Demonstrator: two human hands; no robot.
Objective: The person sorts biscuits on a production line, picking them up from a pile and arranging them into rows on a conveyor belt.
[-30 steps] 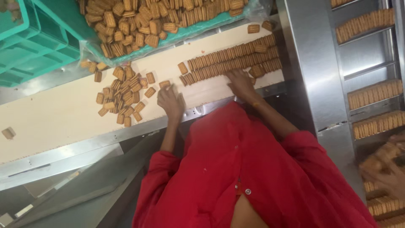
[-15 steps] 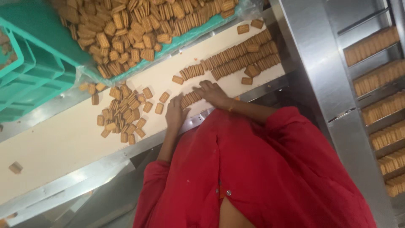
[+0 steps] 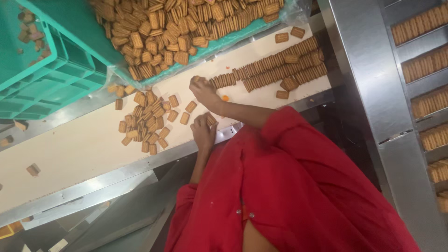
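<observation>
My left hand lies at the near edge of the cream conveyor belt, its fingers curled over a few brown rectangular biscuits. Just beyond it, my right hand is closed on a biscuit at the left end of the stacked biscuit rows, which run on edge toward the right. A loose pile of flat biscuits is scattered on the belt left of both hands. My red sleeves and clothing fill the lower right.
A teal tray heaped with biscuits overhangs the belt's far side, with a teal crate to its left. A steel frame stands at the right, and beyond it are lanes of lined-up biscuits. A stray biscuit lies far left.
Both hands were together on a short stack at the rows' left end. My right hand has moved away from me along the row end, and my left hand has drawn back to the belt's near edge.
</observation>
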